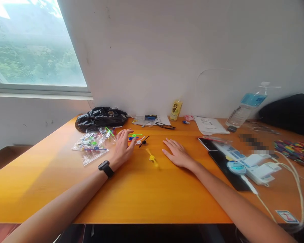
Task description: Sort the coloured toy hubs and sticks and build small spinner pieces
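Note:
My left hand rests on the orange table with its fingers spread, touching a small cluster of coloured plastic sticks. A black watch is on that wrist. My right hand lies flat on the table, palm down, fingers stretched out, holding nothing. Between the two hands lies a yellow plastic stick piece. A black stick piece lies just beyond my left fingertips. A clear bag of coloured pieces sits left of my left hand.
A black plastic bag lies at the back left. Papers, glasses, a yellow drink carton and a water bottle stand along the wall. A phone, power strip and cables are at the right.

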Demonstrator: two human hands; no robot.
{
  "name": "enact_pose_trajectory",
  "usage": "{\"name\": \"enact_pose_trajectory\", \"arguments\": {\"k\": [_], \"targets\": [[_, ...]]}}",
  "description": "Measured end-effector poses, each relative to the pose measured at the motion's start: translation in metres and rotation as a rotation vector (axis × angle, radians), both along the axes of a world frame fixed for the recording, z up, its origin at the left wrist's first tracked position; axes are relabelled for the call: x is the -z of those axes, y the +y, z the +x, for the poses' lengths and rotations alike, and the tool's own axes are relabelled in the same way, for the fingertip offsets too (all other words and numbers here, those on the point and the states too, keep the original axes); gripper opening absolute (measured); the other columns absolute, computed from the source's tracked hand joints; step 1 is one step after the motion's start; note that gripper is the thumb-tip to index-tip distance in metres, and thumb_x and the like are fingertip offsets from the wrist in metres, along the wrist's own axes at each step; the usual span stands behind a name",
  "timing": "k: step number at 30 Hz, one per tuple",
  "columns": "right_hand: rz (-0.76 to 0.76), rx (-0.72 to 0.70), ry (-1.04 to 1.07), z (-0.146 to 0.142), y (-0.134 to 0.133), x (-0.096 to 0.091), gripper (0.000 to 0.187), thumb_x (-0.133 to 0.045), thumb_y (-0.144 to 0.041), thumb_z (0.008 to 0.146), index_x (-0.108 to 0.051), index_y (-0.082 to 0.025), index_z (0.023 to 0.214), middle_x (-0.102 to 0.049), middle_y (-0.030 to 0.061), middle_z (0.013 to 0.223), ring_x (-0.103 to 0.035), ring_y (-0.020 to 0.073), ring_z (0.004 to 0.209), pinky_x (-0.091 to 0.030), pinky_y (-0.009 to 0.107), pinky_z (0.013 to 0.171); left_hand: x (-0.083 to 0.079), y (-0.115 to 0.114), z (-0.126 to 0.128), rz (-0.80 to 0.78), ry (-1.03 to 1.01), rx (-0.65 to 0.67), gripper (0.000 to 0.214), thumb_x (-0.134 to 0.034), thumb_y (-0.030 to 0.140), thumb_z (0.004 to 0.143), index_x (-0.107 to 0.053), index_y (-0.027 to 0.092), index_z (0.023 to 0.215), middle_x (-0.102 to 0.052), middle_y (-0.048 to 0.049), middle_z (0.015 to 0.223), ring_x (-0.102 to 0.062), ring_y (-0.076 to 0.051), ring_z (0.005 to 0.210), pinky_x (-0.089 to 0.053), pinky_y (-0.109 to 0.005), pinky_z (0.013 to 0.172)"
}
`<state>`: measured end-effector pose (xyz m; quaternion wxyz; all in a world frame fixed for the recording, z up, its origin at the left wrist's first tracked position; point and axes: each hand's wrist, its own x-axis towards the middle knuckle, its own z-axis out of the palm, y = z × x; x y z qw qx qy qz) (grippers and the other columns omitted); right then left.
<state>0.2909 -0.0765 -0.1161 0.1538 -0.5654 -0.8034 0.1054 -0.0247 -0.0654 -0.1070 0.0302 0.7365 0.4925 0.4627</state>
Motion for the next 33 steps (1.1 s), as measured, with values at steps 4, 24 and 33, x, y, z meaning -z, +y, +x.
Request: {"name": "enact_pose_trajectory", "arguments": {"k": [4,24,33], "targets": [[-0.025,0.007,-0.057,-0.004,0.003,0.001,0.067,-0.035,-0.059,0.108,-0.038,-0.026,0.166,-0.026,0.0059,0.175,-0.022,0.0280,0.163,-0.012,0.050,0.133,0.012,0.015,-0.004,-0.047,0.017,-0.036,0.032,-0.052,0.040,0.105,-0.057,0.022,0.131,-0.062,-0.0129,0.139,-0.046,-0.034,0.141,-0.039,-0.054,0.117],[0.185,-0.069,0.183,-0.034,0.082,-0.005,0.041,-0.039,-0.041,0.110,-0.073,-0.022,0.098,-0.078,0.0110,0.105,-0.069,0.0270,0.109,-0.048,0.038,0.099,-0.005,0.071,0.006,-0.143,-0.114,0.055,0.053,-0.041,0.058,0.106,-0.077,0.019,0.107,-0.078,-0.0101,0.119,-0.069,-0.028,0.114,-0.050,-0.037,0.104],[0.140,-0.069,0.324,-0.025,0.091,0.006,0.063,-0.022,-0.054,0.112,-0.076,-0.022,0.106,-0.079,0.0104,0.113,-0.072,0.0261,0.110,-0.050,0.036,0.099,-0.015,0.052,0.016,-0.380,0.056,0.356,0.068,-0.031,0.066,0.106,-0.080,0.019,0.111,-0.080,-0.0065,0.103,-0.072,-0.028,0.098,-0.054,-0.034,0.088]]}}
